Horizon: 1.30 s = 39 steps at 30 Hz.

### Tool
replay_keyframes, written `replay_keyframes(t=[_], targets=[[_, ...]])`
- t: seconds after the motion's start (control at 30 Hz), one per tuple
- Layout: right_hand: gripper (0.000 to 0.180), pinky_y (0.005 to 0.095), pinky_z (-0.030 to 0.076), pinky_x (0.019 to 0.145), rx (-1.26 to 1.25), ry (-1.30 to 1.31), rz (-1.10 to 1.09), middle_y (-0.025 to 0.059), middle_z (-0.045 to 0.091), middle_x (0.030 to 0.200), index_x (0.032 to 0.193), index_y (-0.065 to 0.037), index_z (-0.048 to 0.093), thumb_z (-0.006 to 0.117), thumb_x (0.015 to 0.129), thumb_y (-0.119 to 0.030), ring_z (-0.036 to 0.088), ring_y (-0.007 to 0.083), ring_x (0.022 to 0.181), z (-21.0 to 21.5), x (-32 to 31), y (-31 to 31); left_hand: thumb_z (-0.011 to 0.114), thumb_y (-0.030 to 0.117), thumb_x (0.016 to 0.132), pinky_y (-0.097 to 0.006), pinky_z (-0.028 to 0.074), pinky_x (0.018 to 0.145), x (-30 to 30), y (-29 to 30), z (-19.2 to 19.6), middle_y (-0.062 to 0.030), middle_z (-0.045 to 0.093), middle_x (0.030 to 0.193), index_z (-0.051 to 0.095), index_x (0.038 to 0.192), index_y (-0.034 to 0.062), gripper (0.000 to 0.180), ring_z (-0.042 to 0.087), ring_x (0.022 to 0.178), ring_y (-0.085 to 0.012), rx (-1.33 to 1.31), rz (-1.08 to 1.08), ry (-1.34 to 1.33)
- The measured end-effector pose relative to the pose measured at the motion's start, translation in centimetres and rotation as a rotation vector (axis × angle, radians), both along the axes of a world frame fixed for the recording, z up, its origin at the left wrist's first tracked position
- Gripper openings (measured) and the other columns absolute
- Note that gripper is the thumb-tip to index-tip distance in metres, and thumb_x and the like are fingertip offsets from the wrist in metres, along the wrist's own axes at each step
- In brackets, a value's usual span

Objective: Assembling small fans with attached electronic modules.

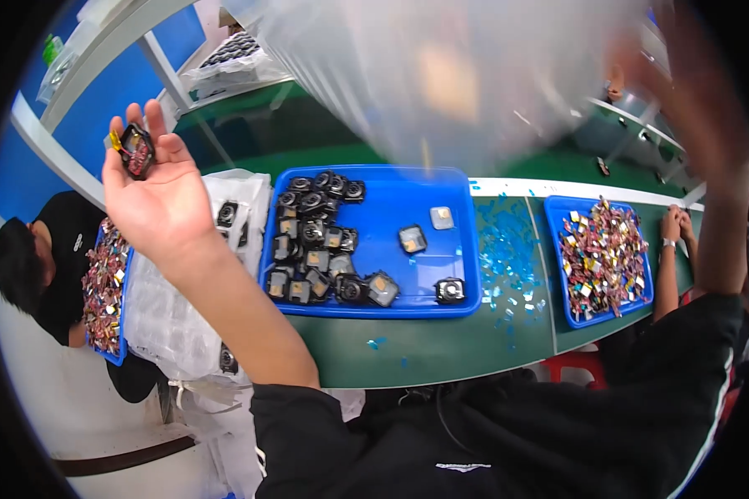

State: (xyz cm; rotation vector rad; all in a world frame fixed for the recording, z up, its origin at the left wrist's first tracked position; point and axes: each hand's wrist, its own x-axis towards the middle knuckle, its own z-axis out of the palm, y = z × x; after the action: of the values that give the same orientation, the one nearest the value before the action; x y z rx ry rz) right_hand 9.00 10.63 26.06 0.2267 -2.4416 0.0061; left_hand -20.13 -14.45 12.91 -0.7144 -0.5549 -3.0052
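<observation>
My left hand is raised at the upper left, palm toward me. Its fingers hold a small black watch case with red wires and a yellow tab inside. High on the right, my right hand is smeared by motion at the edge of a large translucent plastic tray, which hangs in the air, also blurred. Below lies a blue bin. Black watch cases crowd its left side, and a few lie apart on its right, among them a greyish one.
Translucent trays are stacked left of the bin. Another blue bin on the right holds many small wired parts. Blue film scraps litter the green table. A person sits at left; another person's hands rest at right.
</observation>
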Motion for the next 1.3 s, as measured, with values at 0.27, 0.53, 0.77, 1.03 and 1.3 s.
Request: replay_keyframes(t=[0.27, 0.53, 0.77, 1.03, 1.3], targets=[[0.026, 0.0501, 0.04, 0.1, -0.061, -0.32, 0.064, 0.008, 0.061, 0.094, 0.091, -0.007, 0.06, 0.075, 0.07, -0.01, 0.062, 0.0293, 0.096, -11.2, 8.1, 4.8, 0.046, 0.012, 0.099, -0.029, 0.049, 0.067, 2.9, 4.1, 0.1, -0.0146, 0.06, 0.126, 0.055, 0.123, -0.002, 0.029, 0.065, 0.096, -0.0222, -0.113, -0.27, 0.143], [0.016, 0.0492, 0.041, 0.1, 0.007, -0.329, -0.204, 0.0019, 0.063, 0.092, 0.089, -0.009, 0.063, 0.065, 0.073, -0.008, 0.063, 0.0204, 0.098, -23.8, 14.9, 2.8, 0.045, 0.017, 0.101, -0.024, 0.049, 0.056, 9.6, 11.3, -1.7, -0.0177, 0.062, 0.122, 0.049, 0.132, -0.0036, 0.037, 0.063, 0.074, -0.0196, -0.375, -0.72, 0.052], [0.033, 0.0505, 0.04, 0.1, -0.322, -0.451, -0.156, 0.0035, 0.064, 0.102, 0.099, -0.008, 0.066, 0.078, 0.072, -0.023, 0.06, 0.0233, 0.104, -24.8, 16.1, 2.7, 0.05, 0.02, 0.099, -0.024, 0.054, 0.048, 15.8, 16.6, -5.1, -0.0212, 0.066, 0.108, 0.053, 0.124, -0.0042, 0.035, 0.068, 0.062, -0.0195, -0.914, -0.949, 0.12], [0.022, 0.0371, 0.043, 0.072, -0.355, -0.438, -0.309, 0.0061, 0.057, 0.083, 0.091, -0.006, 0.069, 0.074, 0.071, -0.003, 0.056, 0.0254, 0.08, -21.3, 12.0, 6.5, 0.05, 0.013, 0.096, -0.028, 0.059, 0.063, 16.9, 17.1, -7.0, -0.0224, 0.063, 0.113, 0.051, 0.128, -0.0042, 0.037, 0.071, 0.075, -0.0232, -0.971, -0.956, 0.055], [0.013, 0.0368, 0.042, 0.076, -0.296, -0.573, -0.264, 0.0039, 0.058, 0.082, 0.084, -0.007, 0.068, 0.074, 0.073, -0.006, 0.057, 0.0242, 0.081, -24.0, 7.6, 6.9, 0.049, 0.005, 0.092, -0.031, 0.059, 0.07, 17.1, 17.5, -7.1, -0.0239, 0.06, 0.117, 0.044, 0.134, -0.0061, 0.044, 0.07, 0.085, -0.0266, -0.918, -0.904, 0.082]])
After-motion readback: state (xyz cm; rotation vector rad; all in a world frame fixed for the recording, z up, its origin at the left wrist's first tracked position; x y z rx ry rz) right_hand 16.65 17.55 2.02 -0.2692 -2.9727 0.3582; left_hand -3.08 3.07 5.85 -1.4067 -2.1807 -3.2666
